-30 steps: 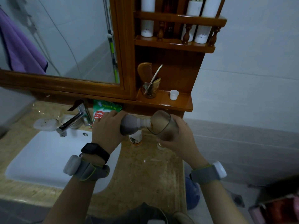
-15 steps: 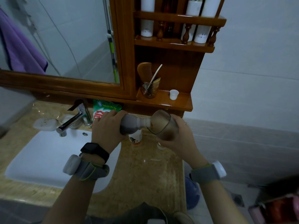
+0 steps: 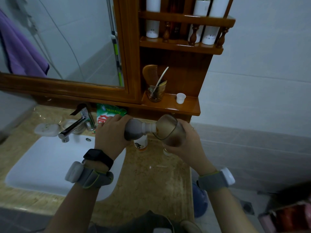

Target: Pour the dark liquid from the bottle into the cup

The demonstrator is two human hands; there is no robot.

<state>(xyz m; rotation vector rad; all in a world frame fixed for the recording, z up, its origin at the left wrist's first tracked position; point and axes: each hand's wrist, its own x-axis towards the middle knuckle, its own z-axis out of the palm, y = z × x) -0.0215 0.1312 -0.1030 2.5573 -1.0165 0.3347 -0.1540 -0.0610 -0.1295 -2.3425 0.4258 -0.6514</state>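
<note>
1. Head view, the only one: the left hand [image 3: 109, 133] grips the bottle [image 3: 134, 131] round its body with the fingers curled over the top. The bottle lies on its side with its neck pointing to 3 o'clock, and it is dark with liquid.
2. The right hand [image 3: 186, 145] curls round the smoky, see-through cup [image 3: 170, 130], which is tilted with its mouth toward 9 o'clock. The bottle's mouth sits just inside the rim, and brown liquid pools in the cup's low end. Both are held in the air over the far edge of the table [image 3: 151, 182].
3. Writing: one green packet [image 3: 109, 112] at 12 o'clock of the left hand shows large white characters on red, partly hidden by the hand. The fine print above them is too small to read.
4. One small white bottle [image 3: 141, 143] with an orange base stands on the table at 6 o'clock of the bottle's neck. Its dark label mark is unreadable.
5. Upper shelf, 12 o'clock: three white tubes [image 3: 153, 17], with tiny grey marks I cannot read.
6. Lower shelf [image 3: 168, 107]: one glass [image 3: 155, 93] holds one comb [image 3: 150, 71], and one small white cap [image 3: 180, 98] stands at its 3 o'clock.
7. At 9 o'clock there are one faucet [image 3: 75, 125], one sink [image 3: 47, 162] and one soap dish [image 3: 48, 129].
8. There are two bands on the left wrist and one on the right.
</note>
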